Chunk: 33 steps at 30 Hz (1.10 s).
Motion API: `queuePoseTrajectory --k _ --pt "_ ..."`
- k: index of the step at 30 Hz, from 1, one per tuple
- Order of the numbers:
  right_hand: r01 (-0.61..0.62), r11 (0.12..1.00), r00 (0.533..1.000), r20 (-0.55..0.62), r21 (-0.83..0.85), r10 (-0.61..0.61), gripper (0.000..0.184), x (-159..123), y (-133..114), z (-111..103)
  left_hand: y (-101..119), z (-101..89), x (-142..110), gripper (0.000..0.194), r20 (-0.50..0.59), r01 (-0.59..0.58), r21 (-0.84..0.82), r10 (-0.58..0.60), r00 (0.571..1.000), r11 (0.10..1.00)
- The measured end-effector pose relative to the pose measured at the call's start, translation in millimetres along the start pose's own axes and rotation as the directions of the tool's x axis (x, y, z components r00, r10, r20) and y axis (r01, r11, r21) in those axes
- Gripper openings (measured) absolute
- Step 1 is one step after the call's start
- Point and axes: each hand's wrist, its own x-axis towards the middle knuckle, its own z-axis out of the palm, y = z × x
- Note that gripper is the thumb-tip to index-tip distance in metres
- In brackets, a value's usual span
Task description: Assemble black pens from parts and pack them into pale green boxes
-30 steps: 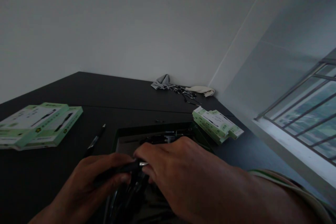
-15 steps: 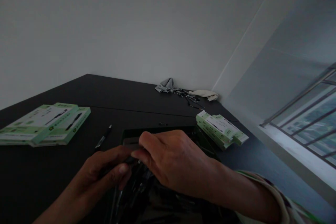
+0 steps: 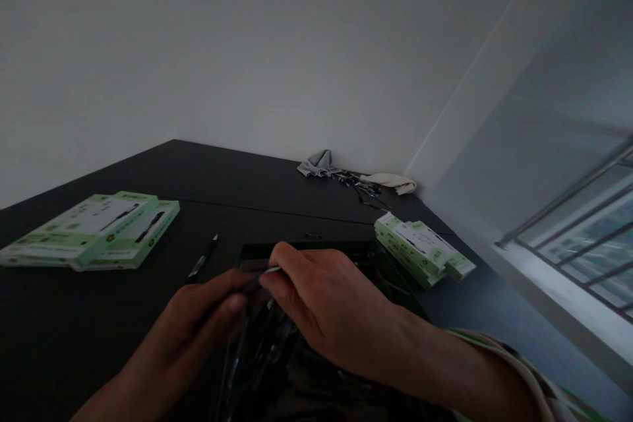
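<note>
1. Two hands close on one pen: your left hand curls round the black pen, and your right hand pinches its far end. Neither hand is open.
2. Its silver tip, covered by your right hand half a second ago, now shows, so the pen looks held clear.
3. Below it, glossy black items heap against the dark tray.
4. Left of the tray lie a loose pen and green-and-white boxes; right of it, a green-and-white stack sits on the black worktop.

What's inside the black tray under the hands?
The black tray holds a dark heap of what look like pens; the left hand and right hand cover the rest.
</note>
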Motion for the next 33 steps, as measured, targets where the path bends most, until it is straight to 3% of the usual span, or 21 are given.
queuePoseTrajectory --k 2,4,6,8,11,13,16,18,21,22,24,26,28,30,32,33 --pt "0.110 0.994 0.993 0.044 0.005 -0.110 0.018 0 1 -5 0 -3.3 -2 0.026 0.168 0.170 -0.240 -0.132 0.977 0.956" --pt "0.144 0.987 0.986 0.079 0.065 -0.149 0.023 0 0 -10 -3 -3.7 -7 0.033 0.244 0.235 -0.347 -0.154 0.957 0.908" --pt "0.111 0.987 0.989 0.089 0.119 -0.122 0.028 0 -1 -13 -7 -1.1 -12 0.026 0.134 0.155 -0.251 -0.124 0.983 0.956" --pt "0.059 0.989 0.995 0.073 0.135 -0.069 0.030 0 -1 -10 -10 2.8 -15 0.023 -0.035 0.003 -0.008 -0.004 0.999 1.000" --pt "-0.025 0.993 0.998 0.054 0.119 0.019 0.036 1 0 -3 -10 6.5 -10 0.026 -0.113 -0.248 0.269 0.287 0.951 0.931" --pt "-0.067 0.994 0.997 0.038 0.091 0.064 0.037 2 1 1 -8 6.1 -6 0.024 -0.110 -0.296 0.281 0.336 0.935 0.913" --pt "-0.008 1.000 1.000 0.000 -0.002 0.008 0.025 5 3 3 -3 2.6 -4 0.023 -0.081 -0.073 0.083 0.080 0.994 0.994" --pt "0.098 0.992 0.995 -0.008 -0.085 -0.099 0.019 6 3 2 0 0.4 -5 0.024 0.030 0.108 -0.155 -0.105 0.994 0.982" --pt "0.187 0.972 0.981 -0.026 -0.143 -0.192 0.025 6 0 1 3 -0.4 -5 0.032 0.162 0.163 -0.313 -0.117 0.980 0.935" --pt "0.163 0.978 0.985 -0.041 -0.132 -0.169 0.027 5 -2 1 2 0.2 -5 0.029 0.134 0.106 -0.259 -0.073 0.988 0.960" --pt "0.036 0.996 0.998 -0.049 -0.077 -0.040 0.030 4 -6 4 -1 2.4 -5 0.022 -0.003 -0.094 0.007 0.094 0.996 0.996" --pt "-0.142 0.990 0.989 -0.035 -0.021 0.141 0.034 3 -9 8 -5 5.1 -4 0.023 -0.107 -0.251 0.277 0.289 0.951 0.928" --pt "-0.223 0.975 0.975 -0.018 0.001 0.223 0.037 3 -8 10 -7 6.8 -4 0.023 -0.146 -0.300 0.394 0.382 0.913 0.869" --pt "-0.190 0.982 0.981 -0.027 -0.020 0.190 0.035 5 -6 9 -5 6.4 -3 0.022 -0.148 -0.244 0.338 0.307 0.940 0.909" --pt "-0.055 0.996 0.998 -0.026 -0.071 0.054 0.027 6 -2 5 0 4.3 -3 0.020 -0.088 -0.088 0.095 0.096 0.991 0.992" --pt "0.025 0.996 1.000 -0.012 -0.090 -0.026 0.024 7 0 3 2 3.0 -3 0.021 -0.002 0.023 -0.083 -0.023 1.000 0.996"
